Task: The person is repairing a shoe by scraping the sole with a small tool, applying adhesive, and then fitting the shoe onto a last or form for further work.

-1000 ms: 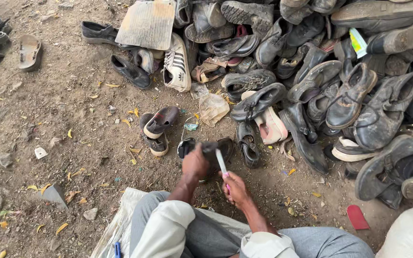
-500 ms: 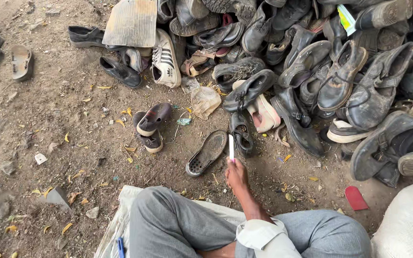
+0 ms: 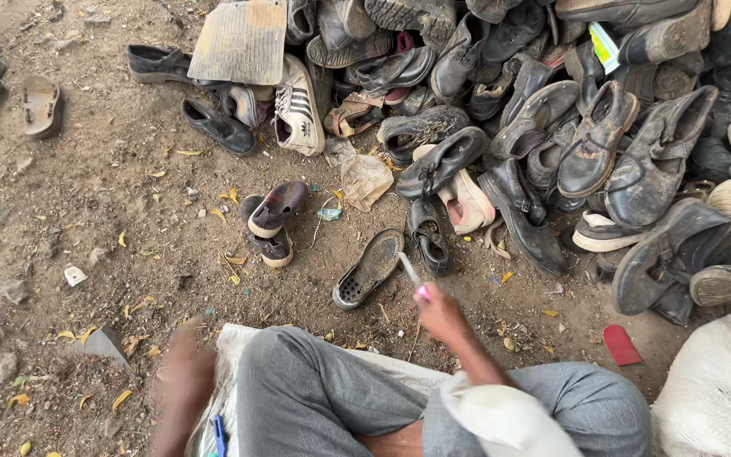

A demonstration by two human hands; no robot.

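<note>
One dark shoe sole (image 3: 369, 269) now lies alone on the dirt ground (image 3: 129, 228), bottom up, let go since a second ago. The left hand (image 3: 181, 372) has dropped back beside the knee, blurred; its fingers cannot be read. The right hand (image 3: 442, 315) stays clenched on one white stick-like tool (image 3: 410, 272), its tip just beside the sole. Two small brown shoes (image 3: 271, 222) sit near.
</note>
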